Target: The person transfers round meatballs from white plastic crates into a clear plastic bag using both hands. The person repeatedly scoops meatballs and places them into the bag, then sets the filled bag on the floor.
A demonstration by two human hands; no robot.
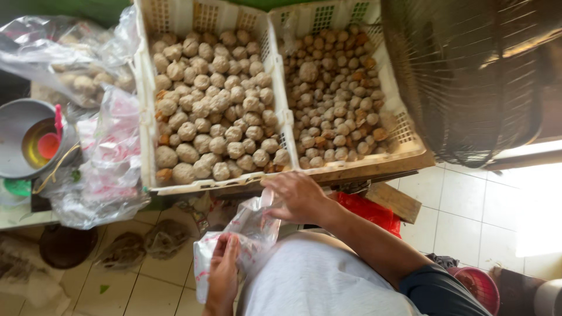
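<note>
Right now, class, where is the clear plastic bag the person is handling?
In the head view, the clear plastic bag sits low and centre, held between the left hand and right hand, just below the left white crate of pale balls.

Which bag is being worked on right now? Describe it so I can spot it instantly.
Below the two white crates of meatballs, at the table's front edge, both hands grip a small clear plastic bag. Unlike the bulging bags at left, it is nearly empty and crumpled.

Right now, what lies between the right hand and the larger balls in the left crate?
In the head view, only the white front rim of the left crate lies between the right hand and the larger balls. The hand holds a clear plastic bag.
</note>
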